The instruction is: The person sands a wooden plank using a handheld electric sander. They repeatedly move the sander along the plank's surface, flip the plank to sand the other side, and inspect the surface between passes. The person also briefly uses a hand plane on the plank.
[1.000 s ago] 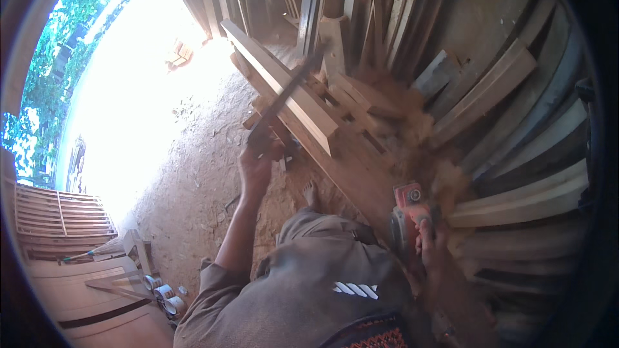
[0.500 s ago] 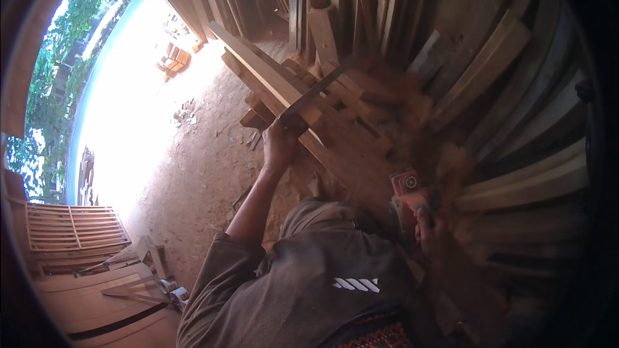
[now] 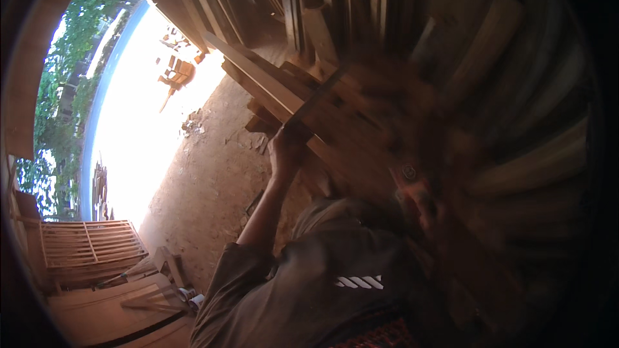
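A long, narrow dark strip (image 3: 320,95) runs up and to the right from the left grip (image 3: 288,145), whose fingers are closed around its near end. It slants across a pale wooden beam (image 3: 258,78), which reaches away up and to the left of that grip; whether strip and beam touch, I cannot tell. The other tool, a red power tool (image 3: 410,185), sits just ahead of the right grip (image 3: 431,214), which is wrapped around its handle, though shade and blur hide the separate fingers. Between the two grips lies a wide board (image 3: 345,166), and a brown haze of dust hangs above and to the right of the right grip.

Farther right of that grip, curved-looking lengths of timber (image 3: 541,161) fan out in the dimness. Beyond the left grip, past the far end of the strip, tall planks (image 3: 300,3) stand close together. To its left spreads an earthen floor (image 3: 206,174) with scattered chips, running into glaring daylight where a heap of wood pieces (image 3: 176,74) sits. Well down and left of the left grip are a slatted wooden panel (image 3: 93,245), a triangular wooden frame (image 3: 153,301) and flat brown panels (image 3: 90,319).
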The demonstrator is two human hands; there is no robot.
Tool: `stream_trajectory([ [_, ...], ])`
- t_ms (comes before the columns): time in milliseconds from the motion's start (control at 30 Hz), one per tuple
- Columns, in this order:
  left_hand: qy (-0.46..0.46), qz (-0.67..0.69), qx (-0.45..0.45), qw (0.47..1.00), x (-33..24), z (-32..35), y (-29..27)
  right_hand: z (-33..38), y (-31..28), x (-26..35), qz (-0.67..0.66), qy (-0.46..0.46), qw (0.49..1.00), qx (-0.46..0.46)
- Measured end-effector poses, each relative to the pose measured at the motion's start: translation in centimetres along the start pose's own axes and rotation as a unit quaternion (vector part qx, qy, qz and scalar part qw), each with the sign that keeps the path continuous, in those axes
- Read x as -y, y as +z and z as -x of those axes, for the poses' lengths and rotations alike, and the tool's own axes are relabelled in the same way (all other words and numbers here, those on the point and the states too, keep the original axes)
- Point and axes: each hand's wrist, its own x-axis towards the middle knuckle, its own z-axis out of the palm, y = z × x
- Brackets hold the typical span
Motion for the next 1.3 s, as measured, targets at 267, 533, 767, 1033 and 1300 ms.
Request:
stream_trajectory([
  [267,-0.067,0.075,-0.066,0.993,8.8,-7.7,-3.7,0.8,0.3,-0.2,-0.122,0.255,0.956,0.08],
  [533,-0.028,0.088,-0.082,0.992,14.3,-20.1,-7.8,-0.1,-1.1,1.8,-0.21,0.426,0.876,0.09],
  [767,-0.016,0.097,-0.046,0.994,14.7,-19.8,-7.4,-1.8,-2.1,4.2,-0.25,0.508,0.821,0.071],
  [1033,-0.057,0.107,-0.033,0.992,18.1,-22.4,-10.0,-2.1,-0.9,3.6,-0.286,0.535,0.794,0.045],
  [1300,-0.074,0.107,-0.122,0.984,26.3,-40.0,-17.1,-8.0,-1.8,9.8,-0.052,0.59,0.802,0.075],
])
